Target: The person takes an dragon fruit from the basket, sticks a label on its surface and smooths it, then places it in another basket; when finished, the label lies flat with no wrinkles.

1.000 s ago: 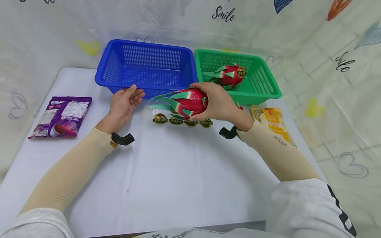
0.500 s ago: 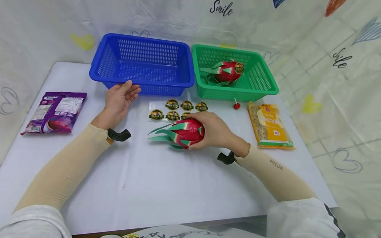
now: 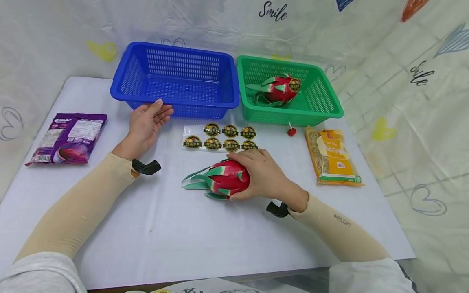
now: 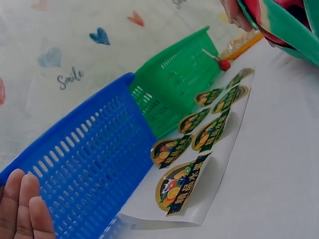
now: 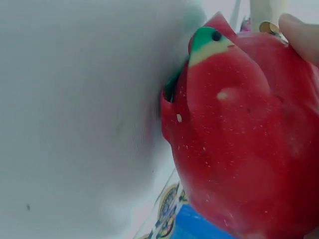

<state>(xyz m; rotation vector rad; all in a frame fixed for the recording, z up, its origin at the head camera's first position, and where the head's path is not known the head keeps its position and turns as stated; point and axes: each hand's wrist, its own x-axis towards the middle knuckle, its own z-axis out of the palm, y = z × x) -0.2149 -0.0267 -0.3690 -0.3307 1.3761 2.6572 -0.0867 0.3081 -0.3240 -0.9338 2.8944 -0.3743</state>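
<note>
My right hand (image 3: pixel 269 175) grips the round end of a red dragon fruit (image 3: pixel 223 179), thumb on the near side and fingers on the far side. Its green leaf tips point left, low over the white table. The right wrist view shows the red skin (image 5: pixel 229 139) close beside the table surface. My left hand (image 3: pixel 144 128) is at the front wall of the blue basket (image 3: pixel 205 110), its fingers extended and grasping nothing; the left wrist view has these fingers (image 4: pixel 22 206) in front of that wall. A sheet of round fruit stickers (image 3: pixel 189 131) lies beyond the dragon fruit.
Right of the blue basket stands a green basket (image 3: pixel 271 116) with another dragon fruit (image 3: pixel 280 92) bearing a sticker. A small red item with a white stem (image 3: pixel 291 131) lies before it. A purple bag (image 3: pixel 69 138) is at left, a yellow bag (image 3: pixel 332 156) at right.
My right hand has brought the dragon fruit down and toward me, from in front of the baskets to the table's middle, uncovering the sticker sheet. The left hand stays by the blue basket.
</note>
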